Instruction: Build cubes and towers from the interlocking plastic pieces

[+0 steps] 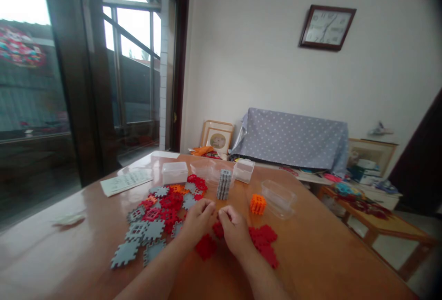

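Observation:
My left hand and my right hand are close together over the table, fingers curled and thumbs pressed in. Whatever lies between the fingers is too small or hidden to make out. A dark red interlocking tile shows between the hands, partly covered by my right hand; I cannot tell whether it is held. Below them lies another red tile. Left of my left hand spread grey tiles and red tiles. More red tiles lie right of my right hand. A grey tile stack stands just beyond.
An orange tile stack stands beside a clear plastic tray. Two translucent boxes, the left box and the right box, sit farther back. A printed sheet lies on the wooden table at the left.

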Demonstrator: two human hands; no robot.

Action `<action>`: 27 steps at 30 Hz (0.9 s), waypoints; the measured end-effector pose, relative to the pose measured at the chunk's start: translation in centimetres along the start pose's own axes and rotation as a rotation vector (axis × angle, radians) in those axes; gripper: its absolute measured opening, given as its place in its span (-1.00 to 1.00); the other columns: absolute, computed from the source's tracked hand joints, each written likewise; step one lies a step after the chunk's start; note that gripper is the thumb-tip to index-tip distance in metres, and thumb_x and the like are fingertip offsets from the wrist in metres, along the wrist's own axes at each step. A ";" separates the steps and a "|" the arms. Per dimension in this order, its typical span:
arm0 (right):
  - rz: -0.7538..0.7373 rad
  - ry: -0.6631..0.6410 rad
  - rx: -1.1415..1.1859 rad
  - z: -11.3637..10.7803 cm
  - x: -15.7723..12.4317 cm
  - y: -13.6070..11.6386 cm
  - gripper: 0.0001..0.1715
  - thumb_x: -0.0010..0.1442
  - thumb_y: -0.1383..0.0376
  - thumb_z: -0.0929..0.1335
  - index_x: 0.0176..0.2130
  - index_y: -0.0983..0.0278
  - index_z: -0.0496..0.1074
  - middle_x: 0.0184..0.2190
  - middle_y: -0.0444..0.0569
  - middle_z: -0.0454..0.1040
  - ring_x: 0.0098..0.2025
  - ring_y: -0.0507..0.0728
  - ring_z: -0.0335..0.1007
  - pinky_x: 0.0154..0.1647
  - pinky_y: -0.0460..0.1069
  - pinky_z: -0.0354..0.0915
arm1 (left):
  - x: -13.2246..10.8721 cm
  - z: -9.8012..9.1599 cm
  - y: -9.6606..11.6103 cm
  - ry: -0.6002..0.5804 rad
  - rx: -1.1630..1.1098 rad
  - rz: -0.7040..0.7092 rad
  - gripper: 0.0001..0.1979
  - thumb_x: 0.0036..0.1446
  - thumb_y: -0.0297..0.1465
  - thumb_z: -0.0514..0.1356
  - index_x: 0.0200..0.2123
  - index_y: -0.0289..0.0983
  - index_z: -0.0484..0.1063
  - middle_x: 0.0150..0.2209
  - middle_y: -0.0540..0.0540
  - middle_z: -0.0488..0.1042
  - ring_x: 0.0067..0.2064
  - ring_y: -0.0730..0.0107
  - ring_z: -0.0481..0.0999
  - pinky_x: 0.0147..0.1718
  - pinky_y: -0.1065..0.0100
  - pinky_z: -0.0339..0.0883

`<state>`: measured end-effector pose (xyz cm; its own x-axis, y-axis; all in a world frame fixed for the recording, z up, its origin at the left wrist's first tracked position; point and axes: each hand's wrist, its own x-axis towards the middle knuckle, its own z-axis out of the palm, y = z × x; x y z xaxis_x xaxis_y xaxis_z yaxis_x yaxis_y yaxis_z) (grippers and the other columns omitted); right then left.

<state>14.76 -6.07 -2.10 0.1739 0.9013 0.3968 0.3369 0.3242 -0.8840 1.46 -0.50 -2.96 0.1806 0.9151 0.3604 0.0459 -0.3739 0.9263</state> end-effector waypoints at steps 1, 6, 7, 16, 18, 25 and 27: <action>-0.003 -0.005 0.008 -0.1 0.0 0.1 -0.67 0.26 0.09 0.29 -0.43 0.22 0.41 -0.54 -0.18 0.37 -0.45 0.08 0.27 -0.39 -0.07 0.16 | -0.2 -0.1 -0.1 0.000 0.050 0.022 -0.71 0.19 -0.17 0.17 -0.45 -0.25 0.44 -0.44 -0.01 0.44 -0.34 0.33 0.38 -0.31 0.37 0.20; 0.022 -0.050 0.033 -0.8 0.2 0.9 -0.64 0.25 0.05 0.30 -0.45 0.22 0.39 -0.54 -0.16 0.38 -0.44 0.10 0.28 -0.42 -0.06 0.17 | -1.1 0.0 0.0 -0.107 0.144 0.074 -0.70 0.25 -0.19 0.11 -0.45 -0.24 0.41 -0.45 -0.02 0.41 -0.38 0.34 0.36 -0.39 0.38 0.16; 0.039 -0.048 0.041 -1.1 0.4 1.0 -0.63 0.25 0.03 0.30 -0.44 0.22 0.41 -0.53 -0.15 0.39 -0.44 0.10 0.28 -0.42 -0.05 0.18 | -1.1 -0.1 0.1 -0.116 0.146 0.086 -0.71 0.25 -0.20 0.11 -0.42 -0.23 0.43 -0.43 -0.02 0.43 -0.36 0.33 0.37 -0.37 0.37 0.17; 0.272 0.187 0.169 -5.4 2.1 0.0 -0.58 0.16 -0.03 0.36 -0.27 0.26 0.53 -0.42 -0.04 0.55 -0.34 0.15 0.43 -0.33 -0.02 0.29 | 1.3 -2.9 0.0 0.014 0.205 0.019 -0.72 0.23 -0.17 0.11 -0.21 -0.24 0.47 -0.36 -0.03 0.49 -0.33 0.33 0.42 -0.34 0.40 0.22; 0.285 0.200 0.160 -5.9 2.2 0.0 -0.58 0.15 -0.04 0.36 -0.30 0.26 0.52 -0.44 -0.05 0.54 -0.34 0.14 0.42 -0.33 -0.03 0.29 | 1.0 -3.0 -0.4 -0.062 0.305 0.003 -0.73 0.24 -0.19 0.09 -0.24 -0.25 0.46 -0.38 -0.02 0.49 -0.35 0.35 0.43 -0.36 0.40 0.21; 0.311 0.163 0.119 -6.3 2.2 1.0 -0.54 0.16 -0.08 0.36 -0.20 0.23 0.52 -0.52 -0.15 0.43 -0.39 0.12 0.37 -0.29 -0.02 0.29 | -0.1 -2.4 -0.4 -0.281 0.575 0.008 -0.77 0.21 -0.25 0.11 -0.22 -0.21 0.51 -0.28 -0.07 0.57 -0.25 0.29 0.50 -0.28 0.38 0.28; 0.324 0.179 0.118 -6.7 2.4 1.2 -0.49 0.15 -0.09 0.36 -0.10 0.23 0.50 -0.55 -0.17 0.40 -0.36 0.15 0.41 -0.23 0.01 0.31 | 0.3 -2.9 0.2 -0.248 0.630 -0.007 -0.77 0.22 -0.28 0.10 -0.22 -0.21 0.52 -0.28 -0.08 0.57 -0.23 0.28 0.50 -0.24 0.38 0.29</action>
<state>21.80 -5.45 -0.59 0.4159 0.9015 0.1199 0.1314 0.0709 -0.9888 -1.31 0.11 -2.40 0.3952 0.8842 0.2489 0.5983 -0.4534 0.6607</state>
